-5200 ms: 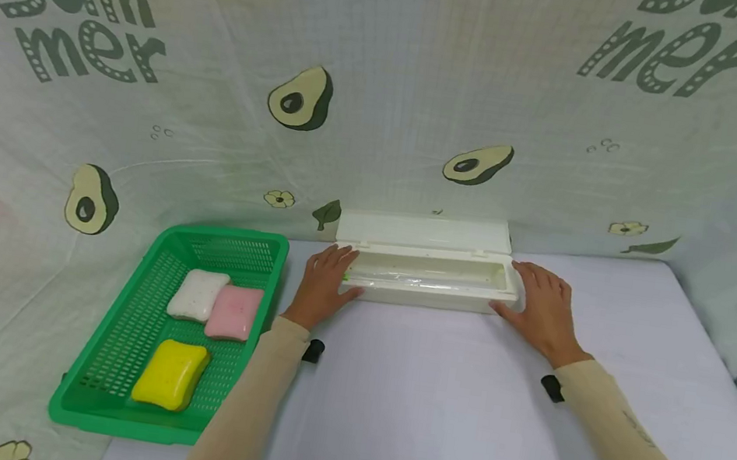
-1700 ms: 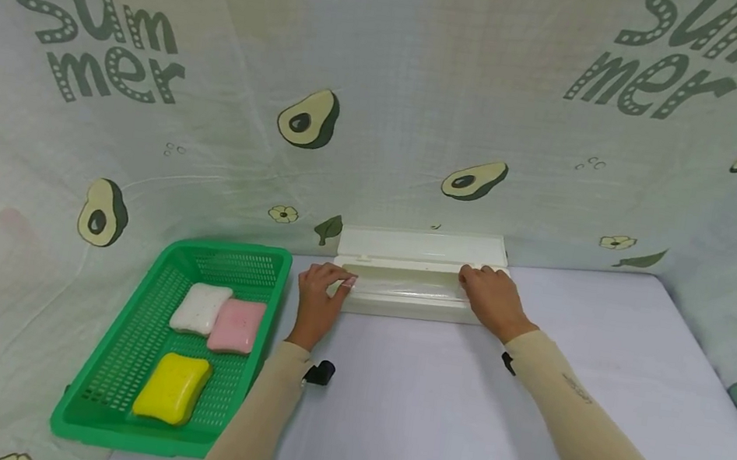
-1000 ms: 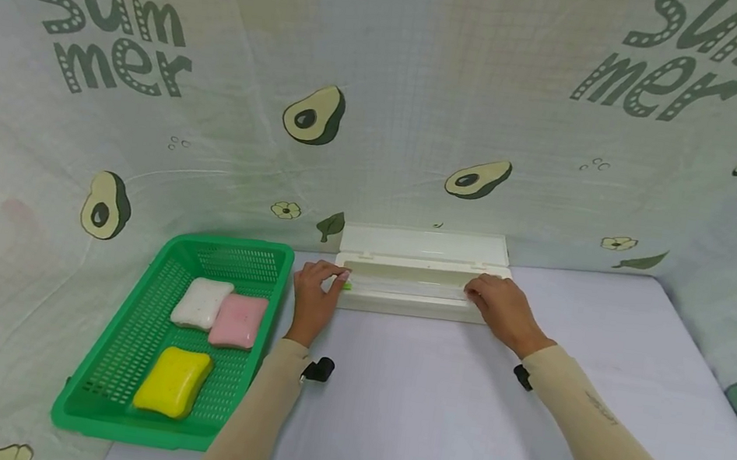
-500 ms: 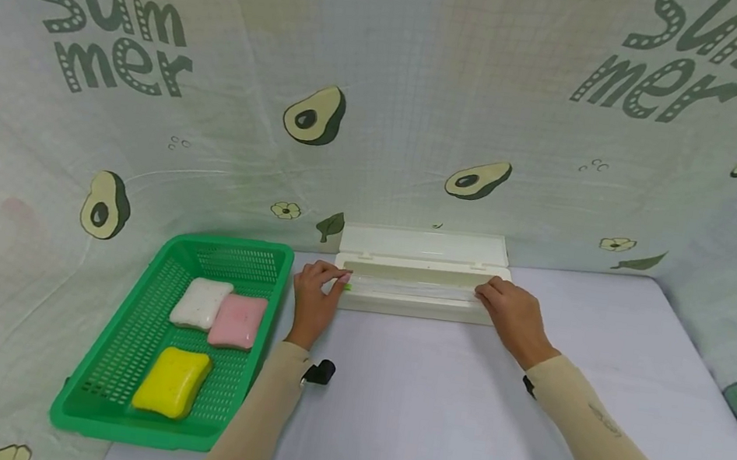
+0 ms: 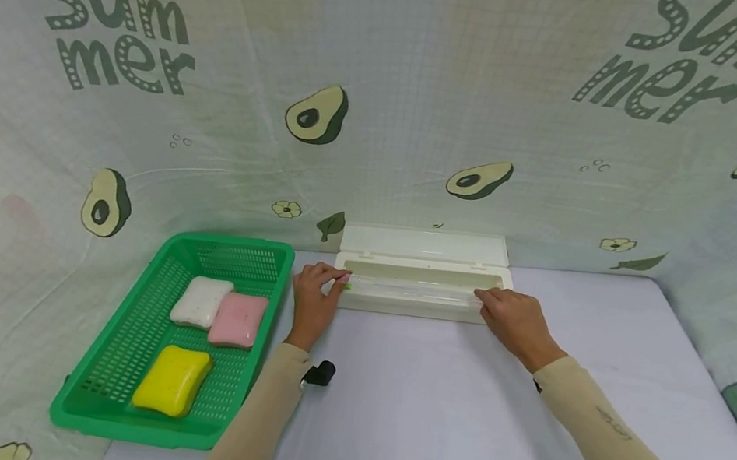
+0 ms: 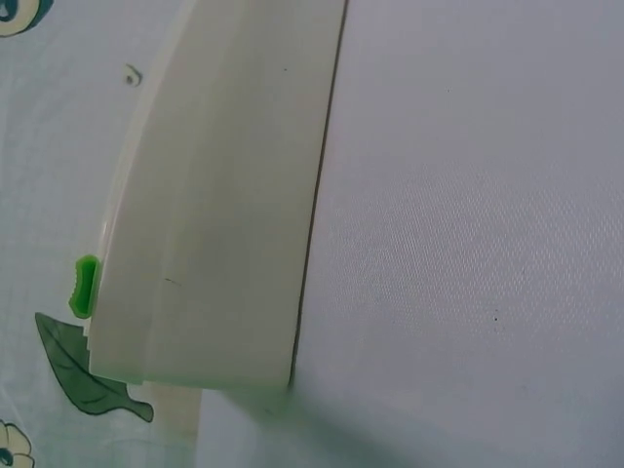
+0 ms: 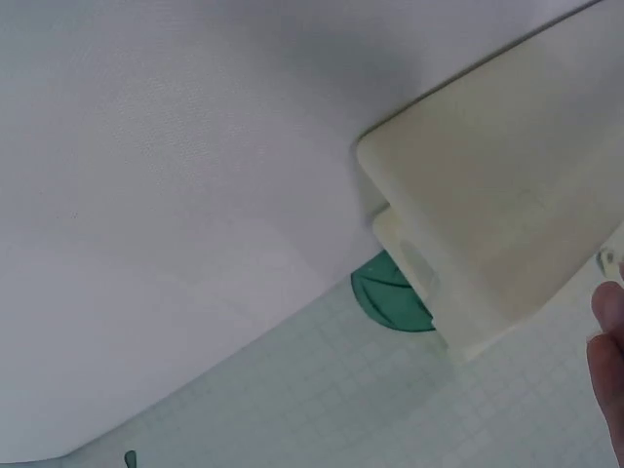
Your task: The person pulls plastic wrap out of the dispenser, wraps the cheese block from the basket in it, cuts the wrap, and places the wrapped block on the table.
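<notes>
A long white cling film dispenser (image 5: pixel 417 309) sits against the back wall, its lid (image 5: pixel 424 244) raised behind it. A clear strip of cling film (image 5: pixel 412 292) spans its front edge between both hands. At the dispenser's left end my left hand (image 5: pixel 313 302) pinches the film between thumb and fingers, beside a green slide cutter (image 5: pixel 347 286). My right hand (image 5: pixel 519 328) pinches the film near the right end. The left wrist view shows the dispenser's front and the green cutter (image 6: pixel 85 286), but no hand. Right fingertips (image 7: pixel 609 341) show at the right wrist view's edge.
A green plastic basket (image 5: pixel 94 423) stands on the left of the white-covered table (image 5: pixel 426 427). Inside lie a white sponge (image 5: pixel 200 302), a pink one (image 5: pixel 239 320) and a yellow one (image 5: pixel 172 381). A patterned cloth (image 5: pixel 400 109) hangs behind.
Both hands have gone from resting at the dispenser's ends to pinching the film. The right hand has since moved right and toward me, and the film now lies lower at the front edge.
</notes>
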Tool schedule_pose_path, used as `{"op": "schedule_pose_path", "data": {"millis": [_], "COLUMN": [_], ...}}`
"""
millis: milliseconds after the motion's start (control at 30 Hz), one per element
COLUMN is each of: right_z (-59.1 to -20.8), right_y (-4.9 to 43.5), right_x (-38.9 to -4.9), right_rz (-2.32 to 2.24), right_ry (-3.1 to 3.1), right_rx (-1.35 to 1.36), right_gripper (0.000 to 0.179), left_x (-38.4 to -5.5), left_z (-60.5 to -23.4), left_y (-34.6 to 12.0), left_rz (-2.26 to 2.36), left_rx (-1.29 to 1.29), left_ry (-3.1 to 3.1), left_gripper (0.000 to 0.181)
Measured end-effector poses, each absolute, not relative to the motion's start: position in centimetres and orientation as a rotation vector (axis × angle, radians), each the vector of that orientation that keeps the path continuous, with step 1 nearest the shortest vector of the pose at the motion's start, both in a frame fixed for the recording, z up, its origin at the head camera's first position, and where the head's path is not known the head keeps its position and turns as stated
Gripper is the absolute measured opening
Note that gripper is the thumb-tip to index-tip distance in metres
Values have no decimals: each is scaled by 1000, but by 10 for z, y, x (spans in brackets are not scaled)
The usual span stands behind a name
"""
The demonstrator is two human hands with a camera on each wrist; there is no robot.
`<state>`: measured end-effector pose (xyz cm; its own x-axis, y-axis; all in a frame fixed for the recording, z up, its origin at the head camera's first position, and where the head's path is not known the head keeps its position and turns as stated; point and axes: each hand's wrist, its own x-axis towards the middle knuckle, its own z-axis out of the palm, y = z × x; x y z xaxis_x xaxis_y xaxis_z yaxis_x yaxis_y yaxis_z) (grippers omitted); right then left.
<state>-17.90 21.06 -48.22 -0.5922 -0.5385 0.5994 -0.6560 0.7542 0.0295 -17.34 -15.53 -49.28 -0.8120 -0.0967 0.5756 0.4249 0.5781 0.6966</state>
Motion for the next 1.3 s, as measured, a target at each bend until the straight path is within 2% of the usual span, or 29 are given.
{"op": "schedule_pose_path", "data": {"millis": [267,433,667,900,1300], "right_z": [-483,-490,-496,-502,-490], "right_y": [221,214,214,217,220], "right_x": [-173,-176,-182,-182,-178], "right_rz": [349,332,545,795,529], "right_ry": [-2506,-2666,-2554,-2503,-2286], "right_rx": [798,735,693,679,749], "right_gripper": [30,45,27,21,21], "left_x": [-173,-172,-170,-169,-166], "left_z": [-492,-491,-492,-493,-493], "left_y": [-151,-152,-150,-154,-159], "left_rz": [-1240,-1255,-1236,-1225,-1202], "left_rx": [-279,-298,-323,-329,-253], "left_ry": [-2229,-2201,-2179,-2185,-2184], "left_gripper": [10,9,9,10,8]}}
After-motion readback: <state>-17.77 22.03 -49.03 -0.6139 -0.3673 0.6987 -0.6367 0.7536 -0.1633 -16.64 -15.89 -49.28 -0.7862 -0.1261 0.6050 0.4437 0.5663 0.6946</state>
